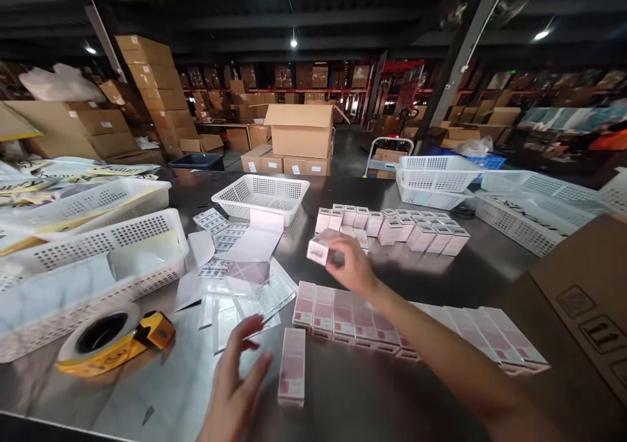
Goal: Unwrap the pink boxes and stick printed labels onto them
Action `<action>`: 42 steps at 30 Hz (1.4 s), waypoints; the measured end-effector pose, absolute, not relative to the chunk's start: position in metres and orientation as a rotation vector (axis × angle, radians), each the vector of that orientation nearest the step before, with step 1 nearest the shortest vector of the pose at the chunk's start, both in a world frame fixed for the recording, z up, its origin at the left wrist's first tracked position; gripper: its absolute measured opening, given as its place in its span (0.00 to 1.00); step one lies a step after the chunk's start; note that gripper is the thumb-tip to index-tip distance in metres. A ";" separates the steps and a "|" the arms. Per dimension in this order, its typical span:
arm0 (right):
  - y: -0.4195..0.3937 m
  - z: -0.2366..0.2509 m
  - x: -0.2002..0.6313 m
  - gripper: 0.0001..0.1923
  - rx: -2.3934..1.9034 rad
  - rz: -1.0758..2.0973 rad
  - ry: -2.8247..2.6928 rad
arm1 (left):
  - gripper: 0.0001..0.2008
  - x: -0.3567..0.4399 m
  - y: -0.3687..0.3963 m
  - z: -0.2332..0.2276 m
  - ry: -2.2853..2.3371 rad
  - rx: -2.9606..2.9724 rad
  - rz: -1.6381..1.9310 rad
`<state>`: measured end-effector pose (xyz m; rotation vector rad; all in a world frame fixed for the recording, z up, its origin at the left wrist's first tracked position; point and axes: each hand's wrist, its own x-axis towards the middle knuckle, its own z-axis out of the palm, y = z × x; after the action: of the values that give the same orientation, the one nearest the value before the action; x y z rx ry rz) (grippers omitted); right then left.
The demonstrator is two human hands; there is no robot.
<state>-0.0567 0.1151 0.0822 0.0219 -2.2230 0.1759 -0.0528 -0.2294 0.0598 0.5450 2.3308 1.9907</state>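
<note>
While our right hand (pixel 350 266) reached out over the middle of the steel table (pixel 343 396), it pinched a small pink box (pixel 319 249) between thumb and fingers, lifted clear of the surface, just near of the far cluster of upright boxes (pixel 396 228). Our left hand (pixel 235 390) hovered low at the near edge, fingers spread, holding nothing, fingertips just over the clear plastic sleeves (pixel 245 301) and just left of a single flat box (pixel 292 365) lying alone. Right of that, a row of flat pink boxes (pixel 392 324) ran across under our right forearm. Near left sat a yellow tape dispenser (pixel 112 339) beside a white perforated basket (pixel 93 266); another white basket (pixel 262 195) stood farther back at center, with label sheets (pixel 215 230) to its near left. More stacked baskets (pixel 431 179) were at far right, and a brown carton (pixel 588 298) filled the near right corner. Cardboard cartons (pixel 298 135) were piled beyond the table.
</note>
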 end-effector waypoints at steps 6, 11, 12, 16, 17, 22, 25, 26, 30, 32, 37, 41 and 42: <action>0.034 0.077 0.012 0.12 0.416 0.244 -2.151 | 0.30 -0.077 -0.104 0.080 1.315 0.517 2.070; 0.049 0.082 0.054 0.21 0.065 0.631 -2.099 | 0.34 -0.087 -0.095 0.067 1.551 0.721 1.919; 0.055 0.081 0.058 0.22 0.004 0.688 -2.113 | 0.34 -0.089 -0.100 0.063 1.580 0.789 1.877; 0.057 0.070 0.063 0.16 0.012 0.958 -2.268 | 0.34 -0.095 -0.115 0.054 1.626 1.002 1.790; 0.054 0.068 0.062 0.13 0.003 0.991 -2.272 | 0.33 -0.096 -0.116 0.052 1.637 1.031 1.777; 0.042 0.065 0.068 0.06 -0.088 1.046 -2.176 | 0.30 -0.095 -0.109 0.046 1.735 1.094 1.847; 0.044 0.070 0.071 0.08 0.055 1.031 -2.177 | 0.29 -0.095 -0.107 0.047 1.751 0.996 1.924; 0.045 0.073 0.071 0.09 0.131 1.033 -2.189 | 0.28 -0.096 -0.108 0.049 1.739 0.922 1.925; 0.051 0.084 0.078 0.19 0.397 1.083 -2.262 | 0.25 -0.104 -0.108 0.055 1.577 0.662 1.835; 0.056 0.088 0.088 0.18 0.458 1.142 -2.219 | 0.27 -0.115 -0.108 0.057 1.508 0.530 1.822; 0.062 0.093 0.110 0.13 0.231 0.949 -2.208 | 0.23 -0.146 -0.116 0.057 1.595 0.308 2.081; 0.045 0.087 0.098 0.11 0.095 0.485 -2.168 | 0.17 -0.133 -0.123 0.059 2.140 0.573 2.044; 0.039 0.085 0.093 0.12 0.147 0.369 -2.196 | 0.17 -0.125 -0.123 0.060 2.293 0.677 1.979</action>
<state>0.0928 0.0393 0.0847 0.1471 -2.1957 0.3686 -0.1254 -0.1228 0.0601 0.6773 2.2926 1.9786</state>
